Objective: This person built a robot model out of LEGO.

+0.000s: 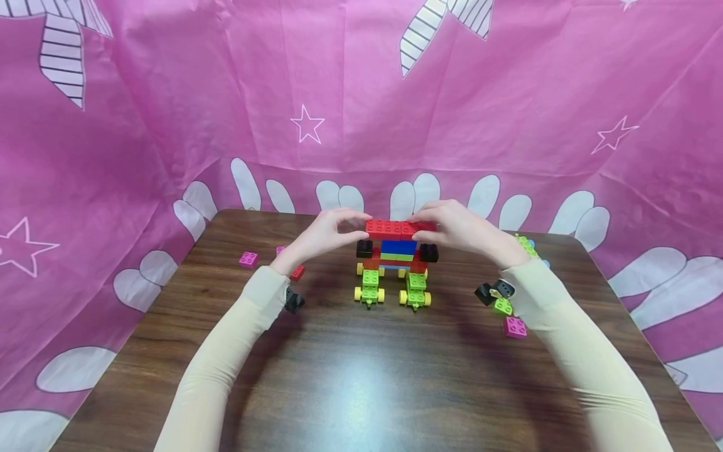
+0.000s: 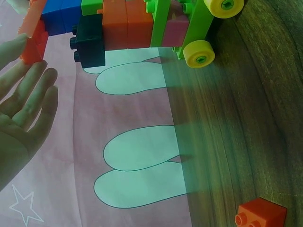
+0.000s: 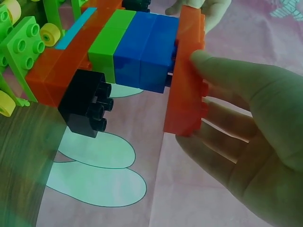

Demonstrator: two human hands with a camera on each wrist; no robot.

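Evidently the step in hand was the topping of the block model: two red bricks, set end to end in a bar, lay across the blue bricks at its top. The model stood upright toward the back of the table, its lower part resting on green wheeled bases with yellow wheels. Below the blue bricks came a green layer, and a black brick stuck out on the left with another black brick on the right.

Both hands worked at the bar, one at each end. The left hand pinched its left end lightly, thumb on the near side and fingertips reaching behind, with the other fingers fairly straight and slightly spread. The right hand had the firmer hold: its thumb lay along the near face of the bar while the fingers curved round the far side, so that the bar was pinched between them.

In the right wrist view some blue studs showed between the bar and the blue bricks, so the bar was perhaps not fully pressed home, though the blur made that hard to judge. If so, the next move called for an even downward push from both hands, centred over the blue bricks, since uneven force could tip the tall model.
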